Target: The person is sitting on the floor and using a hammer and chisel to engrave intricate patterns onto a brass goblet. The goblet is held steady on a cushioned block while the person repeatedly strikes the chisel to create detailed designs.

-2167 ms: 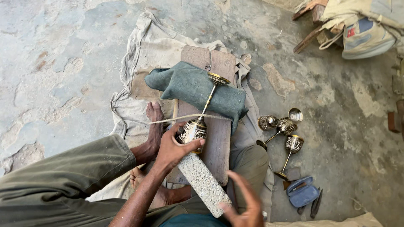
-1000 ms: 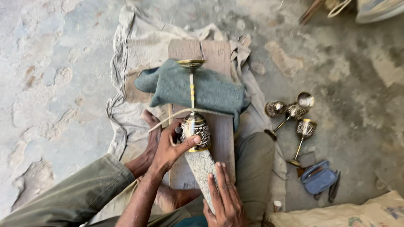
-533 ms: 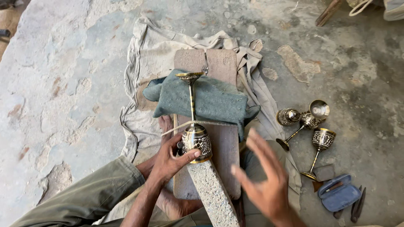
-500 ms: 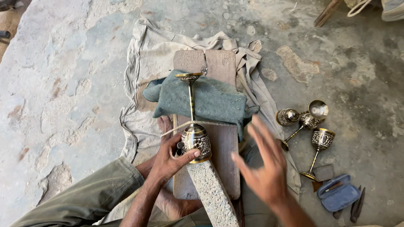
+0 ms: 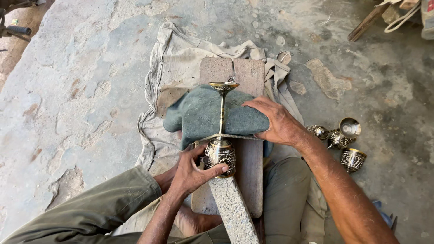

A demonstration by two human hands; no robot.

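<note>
My left hand (image 5: 194,169) grips the engraved bowl of a brass goblet (image 5: 220,151), which lies along a wooden board (image 5: 246,167) with its thin stem and round foot pointing away from me. The stem rests over a folded grey-green cloth (image 5: 199,115). My right hand (image 5: 278,122) lies flat on the right side of that cloth, fingers spread and pressing down. A rough grey stone block (image 5: 233,212) sits on the board just below the goblet's bowl.
A pale crumpled sheet (image 5: 181,58) lies under the board on a worn stone floor. Several more brass goblets (image 5: 341,138) lie to the right of my right forearm. Wooden sticks (image 5: 368,22) are at the top right. My legs are folded beneath the board.
My right hand left the stone block, swung up through the air and came down on the grey-green cloth. The left hand kept hold of the goblet.
</note>
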